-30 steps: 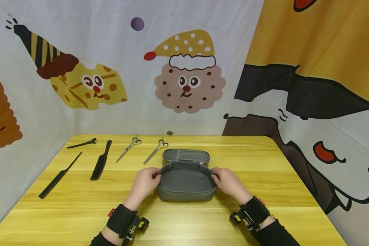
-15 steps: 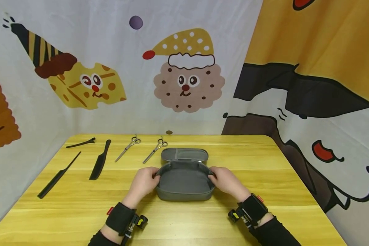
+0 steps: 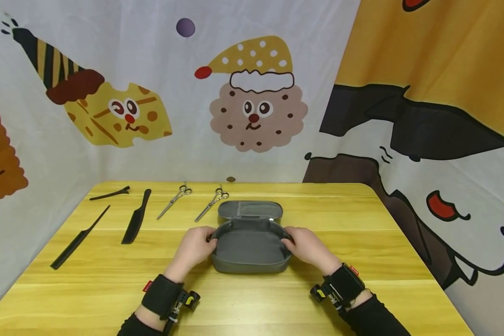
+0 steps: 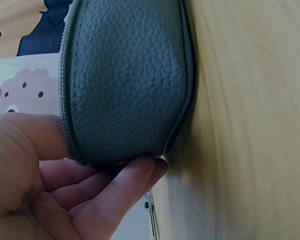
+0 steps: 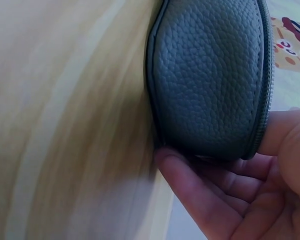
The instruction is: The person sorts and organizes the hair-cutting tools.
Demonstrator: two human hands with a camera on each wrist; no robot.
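Note:
A grey leather-look zip case (image 3: 252, 267) lies on the table in front of me, its lid (image 3: 260, 209) folded back and nothing inside it. My left hand (image 3: 194, 246) pinches its left side wall, thumb over the zipped rim and fingers against the outside. On the opposite side my right hand (image 3: 307, 247) grips the wall in the same way. Both wrist views show pebbled grey sides of the case (image 4: 130, 75) with a zip along the rim, and the fingertips reach down near the table top.
Left of the case lie a tail comb (image 3: 79, 239), a handled comb (image 3: 136, 218), a black hair clip (image 3: 110, 193) and two pairs of scissors (image 3: 174, 202), the second pair (image 3: 212, 204) being nearest the lid. A printed curtain hangs behind the wooden table (image 3: 344, 210).
Both hands keep their hold on the case, which has shifted very slightly left in the head view along with a small move of the whole scene. The combs, clip and scissors lie as before.

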